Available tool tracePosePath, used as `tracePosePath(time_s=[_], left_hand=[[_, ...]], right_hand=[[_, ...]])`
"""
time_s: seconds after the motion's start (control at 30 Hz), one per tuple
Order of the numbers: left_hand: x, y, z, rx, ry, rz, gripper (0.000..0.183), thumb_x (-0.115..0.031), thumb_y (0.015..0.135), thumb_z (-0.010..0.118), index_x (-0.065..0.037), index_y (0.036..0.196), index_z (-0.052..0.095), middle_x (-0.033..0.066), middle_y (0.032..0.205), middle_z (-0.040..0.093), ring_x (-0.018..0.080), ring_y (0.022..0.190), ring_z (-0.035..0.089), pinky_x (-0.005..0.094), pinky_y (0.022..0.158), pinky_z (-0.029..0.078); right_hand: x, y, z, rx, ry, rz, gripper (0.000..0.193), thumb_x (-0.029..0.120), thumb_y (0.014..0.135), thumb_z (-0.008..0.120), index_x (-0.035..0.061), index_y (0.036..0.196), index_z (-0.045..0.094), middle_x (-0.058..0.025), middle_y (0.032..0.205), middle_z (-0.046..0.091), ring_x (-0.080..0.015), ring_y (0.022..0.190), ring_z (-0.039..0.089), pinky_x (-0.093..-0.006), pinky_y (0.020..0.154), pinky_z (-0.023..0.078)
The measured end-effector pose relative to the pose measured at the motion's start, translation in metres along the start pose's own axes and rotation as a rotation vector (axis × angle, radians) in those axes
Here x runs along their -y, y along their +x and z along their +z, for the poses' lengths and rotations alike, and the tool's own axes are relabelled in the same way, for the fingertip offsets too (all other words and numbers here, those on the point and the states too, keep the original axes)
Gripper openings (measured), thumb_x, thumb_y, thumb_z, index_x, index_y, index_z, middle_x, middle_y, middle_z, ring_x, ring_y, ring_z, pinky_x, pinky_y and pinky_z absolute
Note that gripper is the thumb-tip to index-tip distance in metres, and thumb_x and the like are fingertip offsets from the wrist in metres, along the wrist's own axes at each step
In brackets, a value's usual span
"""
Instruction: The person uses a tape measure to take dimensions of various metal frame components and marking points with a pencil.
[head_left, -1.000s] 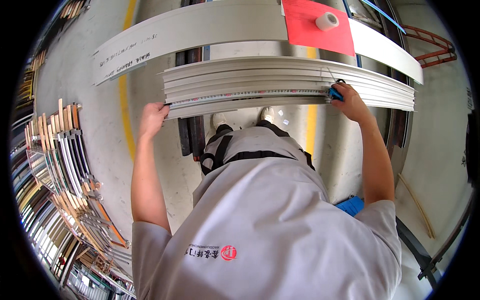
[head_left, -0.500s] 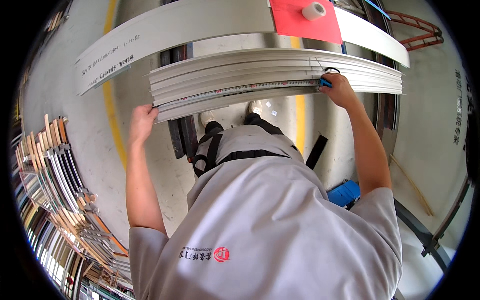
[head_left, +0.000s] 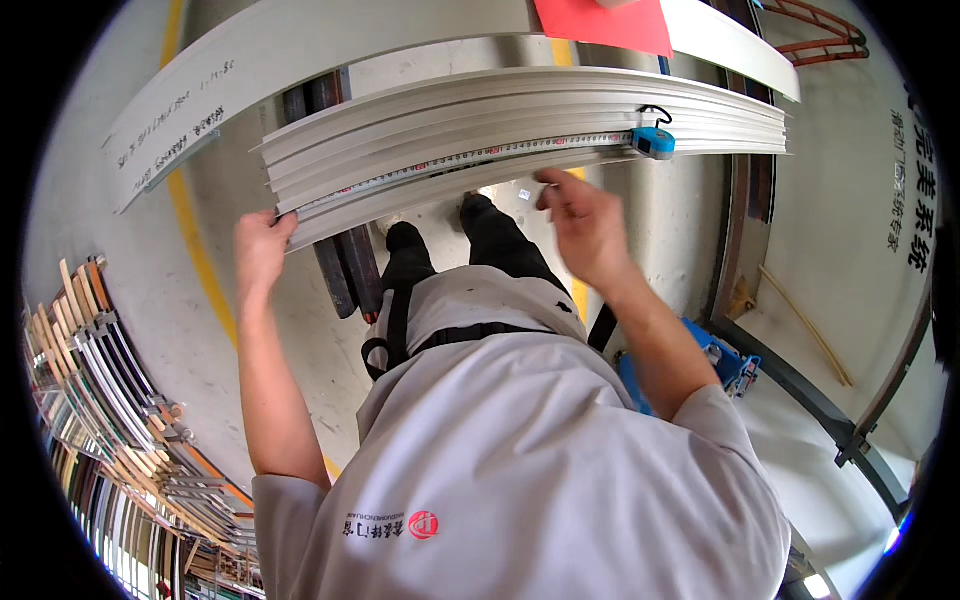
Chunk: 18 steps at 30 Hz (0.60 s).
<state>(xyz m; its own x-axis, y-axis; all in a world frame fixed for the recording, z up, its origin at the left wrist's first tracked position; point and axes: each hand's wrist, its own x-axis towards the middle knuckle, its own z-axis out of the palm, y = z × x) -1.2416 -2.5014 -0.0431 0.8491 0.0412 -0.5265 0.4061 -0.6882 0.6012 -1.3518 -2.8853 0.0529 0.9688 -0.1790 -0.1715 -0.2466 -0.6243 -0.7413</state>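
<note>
By the left hand [head_left: 262, 245], the profiles [head_left: 450, 122] are pinched at their left end; the right hand [head_left: 587, 225] is empty, loosely curled, on the near side. The tape [head_left: 653, 143], extended along the profiles, should lie flat and straight.

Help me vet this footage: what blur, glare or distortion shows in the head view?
Head view: right hand motion-blurred, left hand and blue tape measure sharper; white profiles bowed by the fisheye; corners black; small bright spots at lower right.
</note>
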Motion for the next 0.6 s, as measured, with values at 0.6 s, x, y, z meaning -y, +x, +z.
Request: tracePosePath(time_s=[0.6], left_hand=[[-0.015,-0.006,0.008,-0.052,0.023,-0.099,0.032,-0.019,0.086,0.069,0.012,0.093,0.068,0.011,0.073,0.064,0.0171,0.069,0.054,0.0333,0.071,0.047]], right_hand=[[-0.016,0.03,0.056,-0.056,-0.28,-0.226,0.022,-0.005,0.079,0.062,0.0009,0.1,0.063,-0.0172,0.082,0.067,-0.0368,0.078,0.065,-0.046,0.068,0.054]])
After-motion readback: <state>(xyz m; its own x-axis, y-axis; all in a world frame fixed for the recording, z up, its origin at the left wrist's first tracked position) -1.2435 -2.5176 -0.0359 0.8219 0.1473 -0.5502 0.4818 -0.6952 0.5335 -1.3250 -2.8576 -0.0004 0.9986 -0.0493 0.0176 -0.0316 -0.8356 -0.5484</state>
